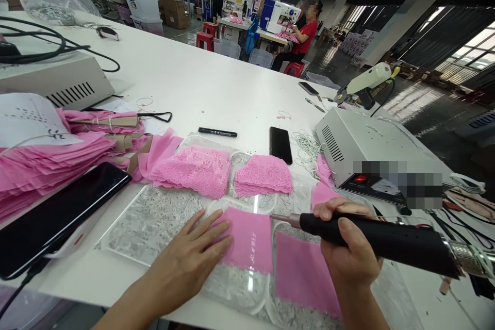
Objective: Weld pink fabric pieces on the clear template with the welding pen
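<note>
My left hand (191, 252) lies flat with fingers spread, its fingertips on the left part of a pink fabric piece (253, 240). My right hand (348, 242) is wrapped round a black-handled hand tool (402, 242) with a thin metal tip. That tip meets the fabric's upper right corner; whether it presses down I cannot tell. Below the tool lies another pink fabric piece (301, 273). Behind my hands, a stack of pink lace pieces (201, 170) and a smaller lace stack (263, 174) rest on a clear sheet over a grey mottled board (150, 221).
Bundled pink fabric (50, 165) and a large black phone (65, 216) lie at left. A black marker (217, 132) and smaller phone (280, 145) sit behind the lace. Grey vented boxes (375, 139) flank the table. A person in red (307, 36) sits at a sewing machine.
</note>
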`<state>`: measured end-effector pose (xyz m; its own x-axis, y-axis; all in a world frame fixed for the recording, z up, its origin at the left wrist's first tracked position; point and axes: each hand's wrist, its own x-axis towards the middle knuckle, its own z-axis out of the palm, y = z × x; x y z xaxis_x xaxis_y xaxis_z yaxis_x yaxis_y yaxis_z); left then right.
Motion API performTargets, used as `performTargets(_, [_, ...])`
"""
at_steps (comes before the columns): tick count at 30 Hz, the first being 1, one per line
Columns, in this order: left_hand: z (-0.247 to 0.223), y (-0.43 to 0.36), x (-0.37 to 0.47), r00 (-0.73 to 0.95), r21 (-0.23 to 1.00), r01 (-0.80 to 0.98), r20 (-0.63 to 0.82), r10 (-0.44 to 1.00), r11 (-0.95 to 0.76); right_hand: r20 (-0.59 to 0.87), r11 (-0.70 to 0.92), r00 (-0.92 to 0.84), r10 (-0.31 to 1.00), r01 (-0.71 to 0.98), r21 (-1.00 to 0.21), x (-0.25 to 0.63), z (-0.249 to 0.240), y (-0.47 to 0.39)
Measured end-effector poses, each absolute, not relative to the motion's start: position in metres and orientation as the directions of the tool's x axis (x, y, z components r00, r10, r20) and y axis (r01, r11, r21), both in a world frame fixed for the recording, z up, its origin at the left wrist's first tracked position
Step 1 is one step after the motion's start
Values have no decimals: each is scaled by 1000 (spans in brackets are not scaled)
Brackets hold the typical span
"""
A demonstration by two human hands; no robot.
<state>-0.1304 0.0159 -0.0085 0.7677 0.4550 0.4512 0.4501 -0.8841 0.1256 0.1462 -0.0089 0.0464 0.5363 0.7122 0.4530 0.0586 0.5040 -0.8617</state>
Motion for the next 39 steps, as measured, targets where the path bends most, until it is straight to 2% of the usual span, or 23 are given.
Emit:
performTargets(8, [-3,16,-129,761,140,443,462,454,-885,424,496,541,726,13,-868,148,52,-20])
performTargets(25, [-1,17,-128,765,139,442,457,454,-886,452,504,460,764,11,-863,147,49,-22])
performTargets(32, [-3,16,-129,759,151,449,455,465,-881,427,480,484,764,14,-877,148,53,-31])
performTargets(39, [-5,15,-130,762,163,453,440,475,-877,409,466,422,809,-35,-884,148,54,-46])
